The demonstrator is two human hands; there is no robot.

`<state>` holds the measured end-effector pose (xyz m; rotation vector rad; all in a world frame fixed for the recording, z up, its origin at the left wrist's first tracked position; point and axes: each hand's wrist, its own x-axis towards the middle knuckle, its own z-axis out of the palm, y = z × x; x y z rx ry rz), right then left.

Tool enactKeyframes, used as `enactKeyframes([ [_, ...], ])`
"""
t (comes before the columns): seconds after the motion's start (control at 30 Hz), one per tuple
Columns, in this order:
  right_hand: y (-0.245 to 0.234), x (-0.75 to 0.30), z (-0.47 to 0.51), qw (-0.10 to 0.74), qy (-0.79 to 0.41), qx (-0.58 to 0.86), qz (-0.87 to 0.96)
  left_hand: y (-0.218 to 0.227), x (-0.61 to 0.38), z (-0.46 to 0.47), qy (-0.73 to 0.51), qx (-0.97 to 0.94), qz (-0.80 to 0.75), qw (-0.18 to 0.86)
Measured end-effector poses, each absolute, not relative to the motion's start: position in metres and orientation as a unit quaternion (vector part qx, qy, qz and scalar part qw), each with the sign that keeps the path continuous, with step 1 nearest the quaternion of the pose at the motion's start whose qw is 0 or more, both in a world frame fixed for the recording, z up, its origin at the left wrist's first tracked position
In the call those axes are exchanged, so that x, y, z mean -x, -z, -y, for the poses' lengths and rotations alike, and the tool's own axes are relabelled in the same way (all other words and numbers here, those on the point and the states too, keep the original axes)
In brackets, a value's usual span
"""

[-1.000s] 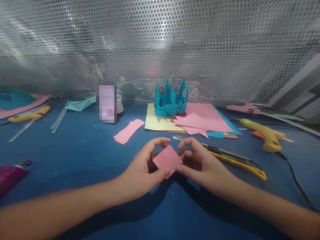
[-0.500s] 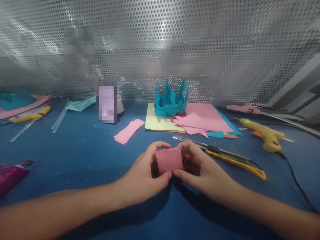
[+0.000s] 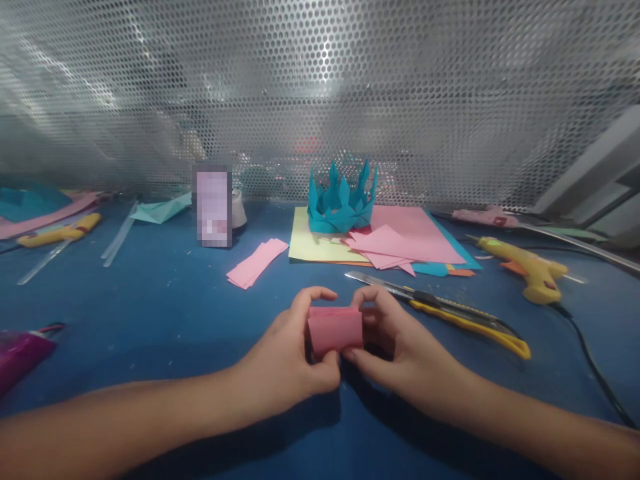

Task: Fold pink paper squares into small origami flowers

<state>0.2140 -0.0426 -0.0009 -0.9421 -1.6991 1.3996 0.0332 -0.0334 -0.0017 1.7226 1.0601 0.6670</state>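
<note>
A small pink paper square (image 3: 335, 331) is pinched between both my hands just above the blue table (image 3: 165, 313); it is bent over into a fold. My left hand (image 3: 295, 357) grips its left edge with thumb and forefinger. Gripping the right edge in the same way is my right hand (image 3: 395, 343). A yellow utility knife (image 3: 450, 313) with its blade out lies just right of my right hand. A blue paper crown (image 3: 341, 200) stands behind on coloured sheets.
A stack of pink paper strips (image 3: 256, 262) lies left of centre. Pink, yellow and teal sheets (image 3: 415, 240) sit behind. A yellow glue gun (image 3: 530, 267) with cord lies at right, another (image 3: 60, 231) at far left. A perforated metal screen (image 3: 320, 93) closes off the back.
The pink square was held flat as a diamond, then turned square-on, and now its top edge is bent down toward me into a fold. Both hands stayed in place.
</note>
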Motion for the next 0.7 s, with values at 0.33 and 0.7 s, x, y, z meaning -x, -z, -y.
enactKeyframes([
  [0.33,-0.005,-0.217,0.040,0.406,-0.547,0.391,0.619,-0.001,-0.033,0.023,-0.310,-0.641,-0.401,0.576],
  [0.7,0.000,-0.222,0.036,0.413,-0.522,0.401,0.629,0.000,-0.032,0.022,-0.321,-0.643,-0.391,0.575],
])
